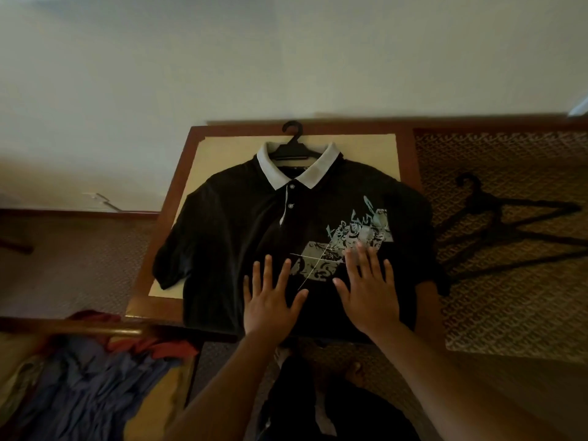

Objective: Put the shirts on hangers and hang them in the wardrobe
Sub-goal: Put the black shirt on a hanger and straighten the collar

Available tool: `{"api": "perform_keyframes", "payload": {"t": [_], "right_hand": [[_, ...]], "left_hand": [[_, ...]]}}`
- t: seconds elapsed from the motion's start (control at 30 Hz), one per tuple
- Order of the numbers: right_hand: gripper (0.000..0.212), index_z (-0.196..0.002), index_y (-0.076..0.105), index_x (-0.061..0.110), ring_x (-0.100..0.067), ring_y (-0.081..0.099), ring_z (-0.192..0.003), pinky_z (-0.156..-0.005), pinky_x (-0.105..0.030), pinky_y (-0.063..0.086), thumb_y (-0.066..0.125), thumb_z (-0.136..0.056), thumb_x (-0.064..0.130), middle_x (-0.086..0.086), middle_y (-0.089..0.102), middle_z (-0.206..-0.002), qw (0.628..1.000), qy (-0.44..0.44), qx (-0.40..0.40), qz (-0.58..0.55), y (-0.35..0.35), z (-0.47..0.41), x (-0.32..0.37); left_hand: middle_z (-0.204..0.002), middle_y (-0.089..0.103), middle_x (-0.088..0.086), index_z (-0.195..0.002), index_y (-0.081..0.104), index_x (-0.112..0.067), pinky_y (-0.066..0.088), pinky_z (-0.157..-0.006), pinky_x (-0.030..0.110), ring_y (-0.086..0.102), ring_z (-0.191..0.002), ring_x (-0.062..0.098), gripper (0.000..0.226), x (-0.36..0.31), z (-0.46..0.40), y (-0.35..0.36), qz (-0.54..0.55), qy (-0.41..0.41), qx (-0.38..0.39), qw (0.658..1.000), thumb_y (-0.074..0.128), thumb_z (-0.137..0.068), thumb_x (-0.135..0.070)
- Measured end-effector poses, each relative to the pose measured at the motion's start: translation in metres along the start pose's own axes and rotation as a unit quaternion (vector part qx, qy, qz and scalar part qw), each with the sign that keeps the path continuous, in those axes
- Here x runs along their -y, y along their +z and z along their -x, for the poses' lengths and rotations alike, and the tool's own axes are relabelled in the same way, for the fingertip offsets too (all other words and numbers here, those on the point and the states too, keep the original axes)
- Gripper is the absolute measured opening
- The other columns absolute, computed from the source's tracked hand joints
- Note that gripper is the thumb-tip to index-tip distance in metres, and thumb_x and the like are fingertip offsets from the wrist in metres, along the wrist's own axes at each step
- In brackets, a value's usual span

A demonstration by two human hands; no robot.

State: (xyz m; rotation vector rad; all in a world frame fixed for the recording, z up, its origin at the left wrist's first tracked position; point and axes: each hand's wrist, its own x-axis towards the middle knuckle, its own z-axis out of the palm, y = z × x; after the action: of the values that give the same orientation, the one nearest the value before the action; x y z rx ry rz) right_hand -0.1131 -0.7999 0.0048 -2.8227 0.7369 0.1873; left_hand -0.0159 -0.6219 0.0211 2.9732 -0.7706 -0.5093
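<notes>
Already the black shirt [254,224] lies face up on the bench [178,173], a hanger [292,144] inside its collar. Left hand [270,303] and right hand [369,297] press flat on its lower front, each grip released, fingers spread. Smoothing looks finished; next, seize the hook beyond the fingertips. Spare hangers [509,224] lie rightward.
</notes>
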Motion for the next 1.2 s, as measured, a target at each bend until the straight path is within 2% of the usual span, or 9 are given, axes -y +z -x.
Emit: {"api": "perform_keyframes", "payload": {"t": [0.13,0.2,0.3,0.37,0.5,0.57,0.8,1.03,1.2], "right_hand": [[0.071,-0.152,0.021,0.018,-0.029,0.011,-0.148,-0.116,-0.053,0.016,0.001,-0.096,0.057,-0.009,0.014,-0.16,1.0,-0.002,-0.002,0.005,-0.007,-0.001,-0.009],[0.071,-0.151,0.026,0.017,-0.031,0.011,-0.147,-0.115,-0.056,0.015,0.004,-0.095,0.056,-0.011,0.017,-0.159,1.0,0.018,0.002,-0.01,-0.01,0.0,0.003],[0.072,-0.15,0.026,0.013,-0.033,0.011,-0.147,-0.114,-0.056,0.011,0.011,-0.095,0.056,-0.014,0.017,-0.159,0.999,0.01,-0.007,-0.04,-0.01,0.0,0.04],[0.071,-0.149,0.029,0.011,-0.033,0.017,-0.146,-0.113,-0.055,0.014,0.018,-0.095,0.056,-0.015,0.022,-0.157,0.998,-0.004,-0.006,-0.059,-0.005,-0.003,0.075],[0.071,-0.146,0.036,0.009,-0.033,0.025,-0.144,-0.111,-0.058,0.026,0.022,-0.095,0.056,-0.016,0.029,-0.154,0.999,-0.006,0.016,-0.037,0.01,-0.006,0.119],[0.072,-0.148,0.031,0.011,-0.031,0.021,-0.145,-0.113,-0.055,0.023,0.019,-0.095,0.058,-0.014,0.025,-0.156,1.0,-0.009,0.019,-0.001,0.015,-0.005,0.113],[0.08,-0.154,0.008,0.02,-0.02,-0.008,-0.147,-0.119,-0.048,0.005,-0.006,-0.09,0.066,-0.004,-0.001,-0.161,0.998,-0.021,0.015,0.065,0.015,-0.007,0.11],[0.081,-0.153,0.016,0.019,-0.026,-0.001,-0.149,-0.116,-0.051,-0.001,0.006,-0.089,0.067,-0.009,0.007,-0.161,0.999,0.044,-0.023,0.007,0.01,-0.008,0.171],[0.082,-0.154,0.007,0.022,-0.026,0.001,-0.149,-0.118,-0.051,0.003,-0.004,-0.088,0.068,-0.008,0.004,-0.162,0.998,0.054,0.004,0.037,0.026,-0.008,0.191]], "left_hand": [[-0.153,-0.021,-0.01,-0.15,-0.001,-0.04,-0.006,-0.12,0.041,-0.023,-0.143,0.014,0.068,0.021,0.003,-0.008,0.036,0.059,0.0,0.998,0.013,-0.09,-0.068],[-0.156,-0.006,-0.011,-0.151,0.014,-0.035,-0.006,-0.12,0.035,-0.016,-0.144,0.009,0.064,0.025,0.006,-0.015,0.098,0.069,-0.054,0.991,0.013,-0.094,-0.062],[-0.159,0.012,-0.006,-0.15,0.025,-0.027,-0.008,-0.117,0.032,-0.006,-0.146,0.009,0.059,0.039,0.009,-0.019,0.165,-0.051,-0.15,0.973,0.015,-0.098,-0.052],[-0.161,0.006,-0.004,-0.152,0.016,-0.026,-0.011,-0.117,0.035,-0.009,-0.146,0.011,0.055,0.054,0.01,-0.014,0.164,-0.115,-0.11,0.974,0.017,-0.101,-0.047],[-0.16,-0.008,-0.006,-0.152,-0.001,-0.03,-0.013,-0.117,0.036,-0.017,-0.145,0.009,0.065,0.08,0.005,-0.006,0.115,-0.07,-0.04,0.99,0.0,-0.095,-0.06],[-0.16,-0.01,-0.008,-0.152,-0.003,-0.031,-0.012,-0.117,0.036,-0.016,-0.145,0.009,0.072,0.101,0.0,-0.006,0.1,-0.052,-0.041,0.993,-0.01,-0.087,-0.063],[-0.154,-0.019,-0.008,-0.151,-0.008,-0.031,-0.009,-0.116,0.037,-0.018,-0.142,0.01,0.07,0.188,-0.016,-0.016,0.01,0.065,-0.031,0.997,-0.007,-0.087,-0.062],[-0.152,-0.022,-0.004,-0.149,-0.012,-0.027,-0.016,-0.114,0.039,-0.024,-0.141,0.016,0.066,0.161,-0.003,-0.015,0.026,0.124,-0.038,0.991,-0.006,-0.091,-0.056],[-0.154,-0.021,-0.003,-0.145,-0.018,-0.028,-0.015,-0.113,0.039,-0.025,-0.14,0.016,0.067,0.176,-0.013,-0.011,0.0,0.116,-0.03,0.993,-0.013,-0.086,-0.059]]}}
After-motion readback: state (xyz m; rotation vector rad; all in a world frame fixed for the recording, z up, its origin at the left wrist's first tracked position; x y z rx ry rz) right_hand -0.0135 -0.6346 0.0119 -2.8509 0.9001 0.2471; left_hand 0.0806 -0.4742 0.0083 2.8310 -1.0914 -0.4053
